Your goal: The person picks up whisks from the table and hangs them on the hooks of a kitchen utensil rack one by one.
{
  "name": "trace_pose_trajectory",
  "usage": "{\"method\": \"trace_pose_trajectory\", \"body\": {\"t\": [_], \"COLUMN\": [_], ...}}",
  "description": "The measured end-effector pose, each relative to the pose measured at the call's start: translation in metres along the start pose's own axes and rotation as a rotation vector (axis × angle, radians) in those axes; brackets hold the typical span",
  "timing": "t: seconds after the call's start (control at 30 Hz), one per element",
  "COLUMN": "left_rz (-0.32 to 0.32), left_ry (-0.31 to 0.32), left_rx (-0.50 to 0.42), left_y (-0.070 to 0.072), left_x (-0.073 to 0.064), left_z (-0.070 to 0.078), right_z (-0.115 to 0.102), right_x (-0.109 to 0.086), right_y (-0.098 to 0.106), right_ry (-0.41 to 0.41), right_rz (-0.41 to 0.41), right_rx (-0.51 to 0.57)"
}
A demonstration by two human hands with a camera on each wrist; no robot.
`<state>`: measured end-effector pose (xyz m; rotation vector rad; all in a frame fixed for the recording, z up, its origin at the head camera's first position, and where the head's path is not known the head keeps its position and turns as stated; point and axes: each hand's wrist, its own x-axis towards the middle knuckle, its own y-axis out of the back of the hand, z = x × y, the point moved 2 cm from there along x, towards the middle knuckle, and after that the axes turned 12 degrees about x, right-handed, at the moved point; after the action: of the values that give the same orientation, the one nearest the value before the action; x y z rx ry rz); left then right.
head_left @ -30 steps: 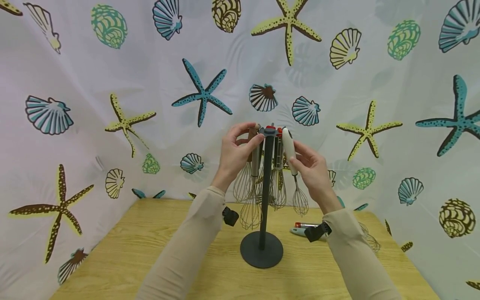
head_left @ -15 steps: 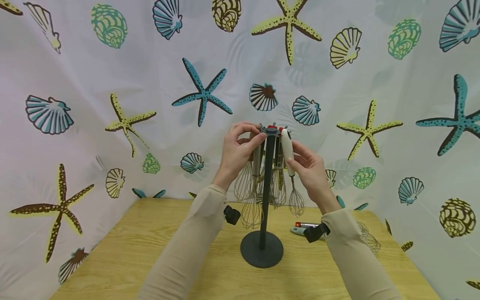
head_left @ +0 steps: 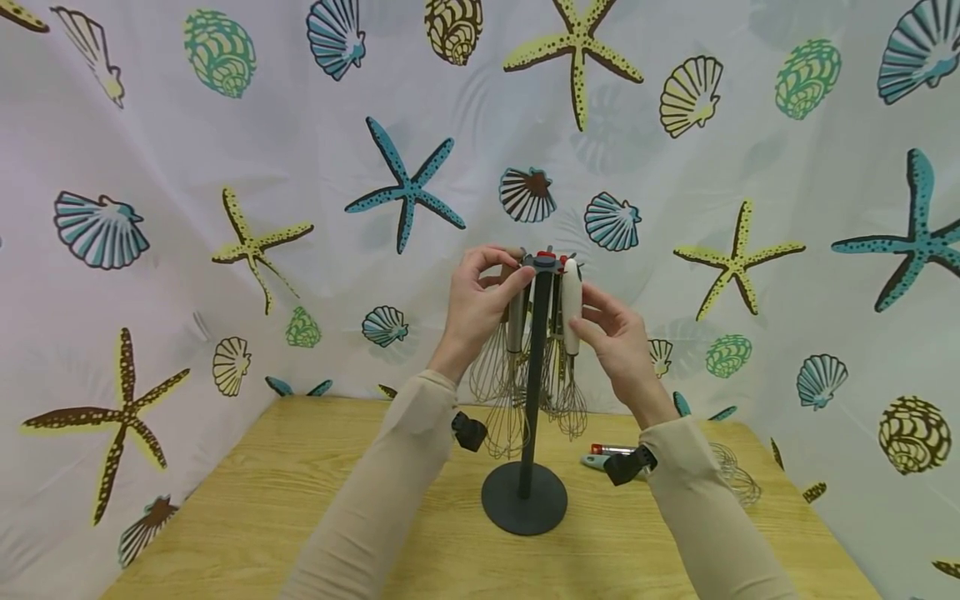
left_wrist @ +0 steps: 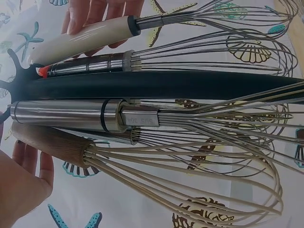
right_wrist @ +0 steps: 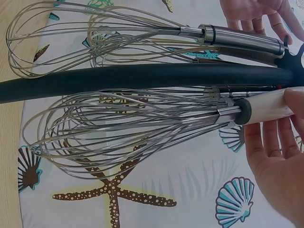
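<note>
A dark utensil stand [head_left: 534, 375] rises from a round base, with whisks hanging from its hooked top. At that top my left hand [head_left: 480, 300] grips the hooked rim, thumb in front, beside a wooden-handled whisk [left_wrist: 57, 145] and a steel-handled whisk [left_wrist: 66, 114]. My right hand [head_left: 618, 337] pinches a white-handled whisk [head_left: 572, 308] between thumb and fingers. That whisk hangs nearly upright against the stand's right side, its wires [right_wrist: 118, 128] pointing down. Behind it, partly hidden, is a dark-handled whisk [left_wrist: 90, 65] with a red end. Whether the white handle sits on a hook cannot be told.
On the wooden table [head_left: 300, 483], right of the stand, lie a red-ended whisk [head_left: 600, 449] and a pale blue-handled whisk [head_left: 596, 462], partly behind the right wrist camera. A shell-patterned curtain [head_left: 300, 125] surrounds the table.
The white-handled whisk has moved left toward the pole and swung from tilted to nearly upright, the right hand moving with it. My left hand stays at the stand's top, shifting slightly right.
</note>
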<state>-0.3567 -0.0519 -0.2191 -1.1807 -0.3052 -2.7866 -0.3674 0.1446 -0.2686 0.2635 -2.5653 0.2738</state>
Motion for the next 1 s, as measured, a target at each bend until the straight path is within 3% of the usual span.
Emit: {"method": "trace_pose_trajectory", "body": {"t": [0.27, 0.53, 1.0], "left_rz": [0.033, 0.058, 0.099], "left_ry": [-0.031, -0.058, -0.04], "left_rx": [0.054, 0.082, 0.123], "left_y": [-0.005, -0.005, -0.009], "left_x": [0.006, 0.005, 0.002], "left_z": [-0.019, -0.016, -0.012], "right_z": [0.001, 0.004, 0.026], "right_x": [0.0, -0.002, -0.011], "right_y": [0.001, 0.007, 0.024], "right_ry": [0.007, 0.008, 0.007], "right_rz": [-0.004, -0.009, -0.025], "right_rx": [0.004, 0.004, -0.012]}}
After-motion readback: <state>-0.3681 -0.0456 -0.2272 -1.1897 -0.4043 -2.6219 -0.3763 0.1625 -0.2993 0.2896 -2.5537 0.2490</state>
